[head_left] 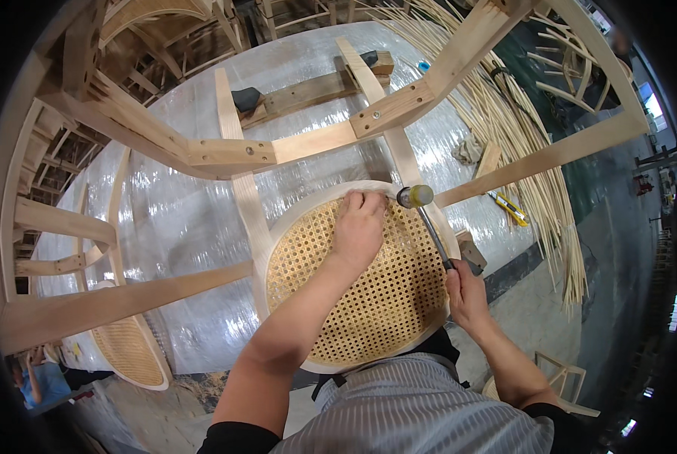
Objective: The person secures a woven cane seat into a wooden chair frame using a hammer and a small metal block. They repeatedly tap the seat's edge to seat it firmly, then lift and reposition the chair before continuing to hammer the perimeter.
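A wooden chair frame (313, 146) lies tipped over on the table in front of me, its oval panel of woven cane (376, 284) close to my body. My left hand (360, 227) rests over the panel's far edge, fingers bent together and pressed to the pale wooden rim (284, 227). What they hold, if anything, is hidden. In my right hand (467, 295) is the dark handle of a small mallet (416, 196). Its yellowish head hovers at the rim, just right of my left fingertips; whether it touches cannot be told.
Long thin cane strips (516, 166) and a yellow utility knife (509, 209) lie on the right of the plastic-covered table (187, 310). A wooden block (308, 94) sits under the chair's far legs. Another cane-panelled chair (132, 352) and a person in blue (47, 382) are on the left.
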